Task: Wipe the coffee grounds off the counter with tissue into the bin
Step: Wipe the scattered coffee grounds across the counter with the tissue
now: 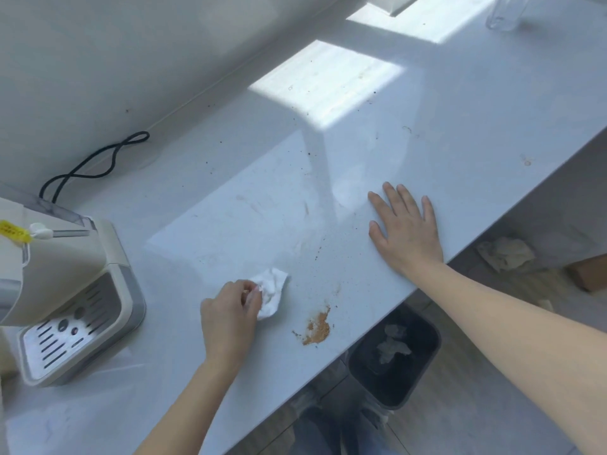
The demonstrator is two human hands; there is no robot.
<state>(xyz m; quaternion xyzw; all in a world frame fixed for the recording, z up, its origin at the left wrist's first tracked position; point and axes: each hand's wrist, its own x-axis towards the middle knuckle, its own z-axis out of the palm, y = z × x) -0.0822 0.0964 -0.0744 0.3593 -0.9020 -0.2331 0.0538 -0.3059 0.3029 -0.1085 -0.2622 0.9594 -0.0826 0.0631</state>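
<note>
- The left hand (230,310) is pinching the crumpled tissue (271,292), fingers curled round it; so small a wad may be smearing rather than gathering.
- The coffee grounds (317,330) are lying near the counter (460,110) edge, just left of the bin (423,382); a hard sweep risks overshooting its mouth.
- The right hand (405,224) is resting flat beyond the bin, fingers spread; nothing is guarding the edge.
</note>
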